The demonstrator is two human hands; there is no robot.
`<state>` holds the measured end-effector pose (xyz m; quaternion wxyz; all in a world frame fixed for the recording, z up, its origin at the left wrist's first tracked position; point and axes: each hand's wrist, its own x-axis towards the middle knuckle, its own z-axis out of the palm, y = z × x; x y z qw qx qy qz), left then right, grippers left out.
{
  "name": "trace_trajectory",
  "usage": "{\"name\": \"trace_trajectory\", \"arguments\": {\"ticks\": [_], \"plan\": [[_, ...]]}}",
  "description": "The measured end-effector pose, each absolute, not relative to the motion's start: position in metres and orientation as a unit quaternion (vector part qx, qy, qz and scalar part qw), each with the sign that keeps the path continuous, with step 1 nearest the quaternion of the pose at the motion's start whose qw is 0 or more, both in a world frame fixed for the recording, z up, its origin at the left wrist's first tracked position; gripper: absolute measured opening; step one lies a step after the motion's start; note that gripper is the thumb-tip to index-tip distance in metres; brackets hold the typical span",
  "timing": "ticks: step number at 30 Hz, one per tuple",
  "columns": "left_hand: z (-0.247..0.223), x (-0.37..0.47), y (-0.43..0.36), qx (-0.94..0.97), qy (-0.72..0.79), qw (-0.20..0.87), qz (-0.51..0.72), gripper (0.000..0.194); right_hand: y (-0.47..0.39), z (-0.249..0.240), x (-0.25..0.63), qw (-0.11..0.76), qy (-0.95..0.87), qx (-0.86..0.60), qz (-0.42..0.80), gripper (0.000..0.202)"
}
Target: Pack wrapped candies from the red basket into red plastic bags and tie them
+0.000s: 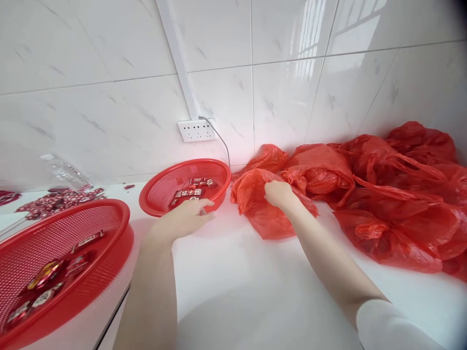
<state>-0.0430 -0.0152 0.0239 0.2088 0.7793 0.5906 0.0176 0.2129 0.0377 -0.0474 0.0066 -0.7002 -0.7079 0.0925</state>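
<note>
My left hand [188,217] hovers at the near rim of a round red plastic basket [153,193], with thumb and fingers apart and nothing seen in it. Inside that basket lie several red wrapped packets [188,192] with white labels. To the right, my right hand [278,193] is closed at the mouth of a thin red plastic bag [268,224]. Its fingertips are turned away, so what they hold is hidden. The bag rests on the white table [226,277], its mouth spread wide towards the left.
A larger red basket [122,218] at the left holds several shiny wrapped pieces. Behind it lie a patterned red cloth [60,200] and a clear plastic bottle [69,172]. Heaped red plastic bags [397,194] line the right side. A socket strip [197,131] with a cable sits on the tiled wall.
</note>
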Motion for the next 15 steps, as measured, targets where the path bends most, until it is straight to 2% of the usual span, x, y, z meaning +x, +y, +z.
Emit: {"name": "trace_trajectory", "arguments": {"ticks": [9,15], "plan": [[0.017,-0.035,-0.018,0.801,0.562,0.207,0.015,0.052,0.041,-0.082,0.191,0.07,-0.754,-0.64,0.129,0.035],[0.014,-0.023,-0.019,0.817,0.528,0.215,0.08,0.044,0.047,-0.073,0.201,0.12,-0.768,-0.613,0.14,0.018]]}}
